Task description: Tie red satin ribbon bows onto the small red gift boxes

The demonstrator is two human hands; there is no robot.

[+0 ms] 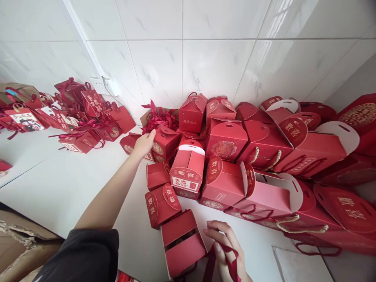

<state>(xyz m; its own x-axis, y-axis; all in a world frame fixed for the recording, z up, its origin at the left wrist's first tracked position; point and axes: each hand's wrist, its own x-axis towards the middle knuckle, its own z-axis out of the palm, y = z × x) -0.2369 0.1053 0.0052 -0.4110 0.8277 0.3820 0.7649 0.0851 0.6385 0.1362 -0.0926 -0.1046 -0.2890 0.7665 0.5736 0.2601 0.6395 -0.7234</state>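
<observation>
My left hand (145, 143) reaches to the back of the table and is closed at the left edge of a small red gift box (167, 141); its fingertips are partly hidden. Just behind it lies a heap of dark red ribbons (160, 118). In the foreground my right hand (227, 250) has its fingers bent around a dark red ribbon (233, 263). Left of that hand stands a red gift box (184, 243) with a gap between its top flaps. A closed red box (163, 205) with gold characters sits behind it.
Stacked red boxes (226, 141) with rounded handle flaps, some with rope handles, fill the right side. Ribboned red boxes (82, 139) are clustered at the left on the white table (96, 172). A tiled wall (211, 66) with a socket (104, 85) stands behind. Cardboard (17, 243) lies lower left.
</observation>
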